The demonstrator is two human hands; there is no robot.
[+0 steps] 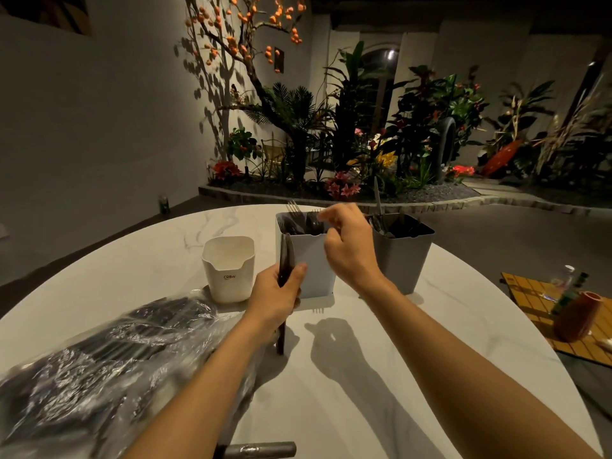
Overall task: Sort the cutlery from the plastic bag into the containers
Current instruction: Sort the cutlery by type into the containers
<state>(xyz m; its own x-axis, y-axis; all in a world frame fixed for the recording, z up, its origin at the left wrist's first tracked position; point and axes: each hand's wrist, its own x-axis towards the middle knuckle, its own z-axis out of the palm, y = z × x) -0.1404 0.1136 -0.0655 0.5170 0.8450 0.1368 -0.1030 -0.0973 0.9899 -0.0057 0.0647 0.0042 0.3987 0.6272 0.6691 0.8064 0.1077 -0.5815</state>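
Dark cutlery (286, 260) upright in left grip (276, 299), near pale container (314, 270)

forks (299, 217) in middle container (314, 260)

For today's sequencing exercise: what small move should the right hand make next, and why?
Probably move the right hand across to take one piece from the left hand, which grips an unsorted bundle of dark cutlery; the right is over the light grey container of forks.

Dim scene, edges bending.
Hard shadows are falling on the table (159, 260); plastic bag (99, 359) is glinting at its left.
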